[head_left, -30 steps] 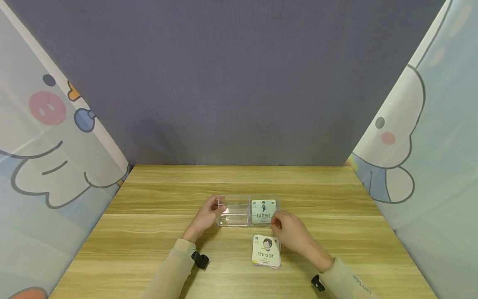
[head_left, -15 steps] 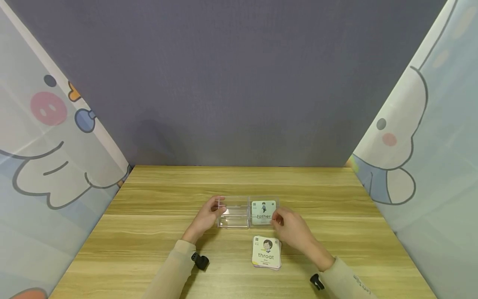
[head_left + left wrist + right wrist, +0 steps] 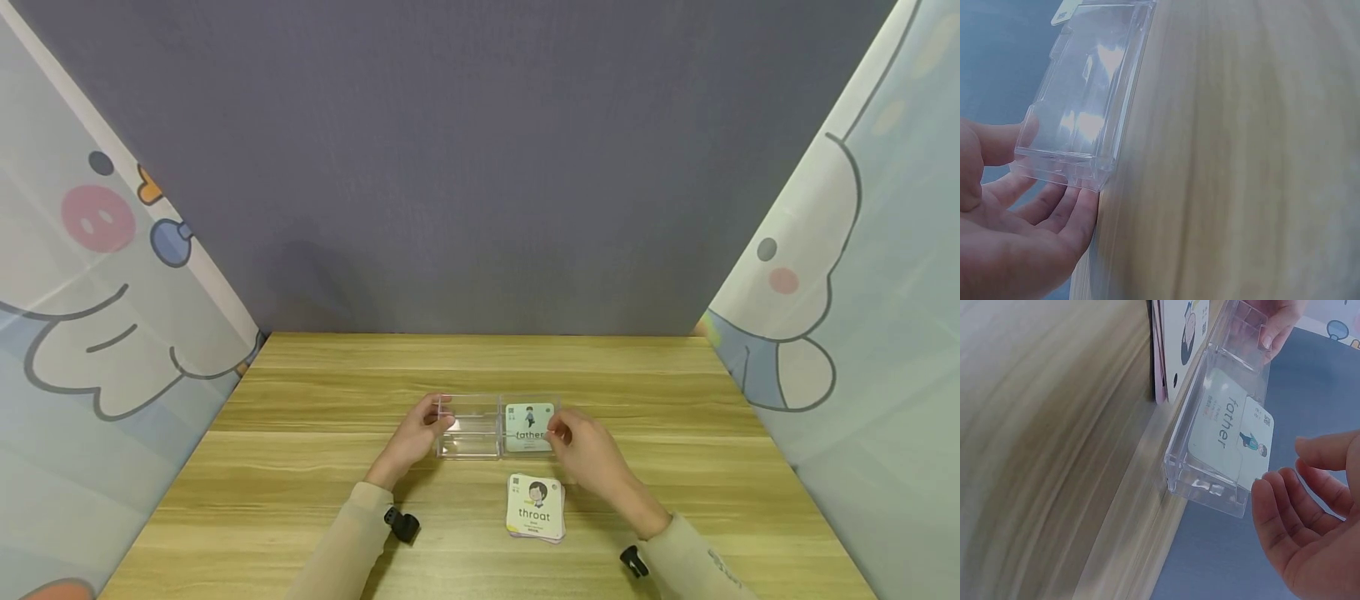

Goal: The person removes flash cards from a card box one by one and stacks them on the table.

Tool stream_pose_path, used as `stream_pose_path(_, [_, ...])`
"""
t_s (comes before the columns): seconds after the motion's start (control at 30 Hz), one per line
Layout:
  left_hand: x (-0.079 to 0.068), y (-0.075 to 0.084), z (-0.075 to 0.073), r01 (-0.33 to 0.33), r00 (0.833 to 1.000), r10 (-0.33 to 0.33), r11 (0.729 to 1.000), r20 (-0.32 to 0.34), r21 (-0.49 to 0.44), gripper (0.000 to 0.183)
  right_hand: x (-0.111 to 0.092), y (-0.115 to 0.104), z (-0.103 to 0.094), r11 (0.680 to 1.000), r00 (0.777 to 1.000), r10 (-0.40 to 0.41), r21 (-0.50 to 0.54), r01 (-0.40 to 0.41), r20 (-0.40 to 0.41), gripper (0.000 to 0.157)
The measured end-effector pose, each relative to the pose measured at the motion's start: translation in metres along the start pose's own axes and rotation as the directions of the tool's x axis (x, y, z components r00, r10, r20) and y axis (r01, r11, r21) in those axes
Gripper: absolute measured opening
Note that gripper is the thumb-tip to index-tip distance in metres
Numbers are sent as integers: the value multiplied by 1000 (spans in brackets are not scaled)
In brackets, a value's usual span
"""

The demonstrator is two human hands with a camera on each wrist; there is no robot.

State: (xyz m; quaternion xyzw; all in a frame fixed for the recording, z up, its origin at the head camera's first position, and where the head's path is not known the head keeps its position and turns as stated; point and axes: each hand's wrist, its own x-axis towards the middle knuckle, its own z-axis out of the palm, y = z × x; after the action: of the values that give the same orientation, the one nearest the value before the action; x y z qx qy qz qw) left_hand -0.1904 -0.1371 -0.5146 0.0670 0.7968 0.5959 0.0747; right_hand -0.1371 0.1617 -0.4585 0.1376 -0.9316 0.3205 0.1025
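A clear plastic case (image 3: 468, 433) lies open on the wooden table (image 3: 315, 392), its two halves side by side. The right half holds a card printed "father" (image 3: 529, 427). My left hand (image 3: 417, 435) grips the case's left end, thumb on its corner and fingers (image 3: 1054, 212) against its edge. My right hand (image 3: 583, 450) is at the case's right edge, fingers (image 3: 1272, 512) loosely bent close to the card's corner and holding nothing. In the right wrist view the "father" card (image 3: 1225, 425) lies flat in the case (image 3: 1204, 481). A stack of cards topped "throat" (image 3: 536, 507) lies in front of the case.
A grey wall stands behind the table, with cartoon-printed curtains (image 3: 97, 333) on both sides. Small black camera mounts sit at my left wrist (image 3: 402, 523) and right wrist (image 3: 633, 562). Bare wood surrounds the case and the stack.
My right hand has moved a little away from the "throat" stack, up to the case's right edge. The left hand and the case have stayed put.
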Motion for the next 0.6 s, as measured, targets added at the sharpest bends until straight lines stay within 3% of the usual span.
stream_pose_path(0.6, [0,2,-2,-2,1000,2,1000,24,26,44,7,5,0,1000,999,18,24,-17,-38,11])
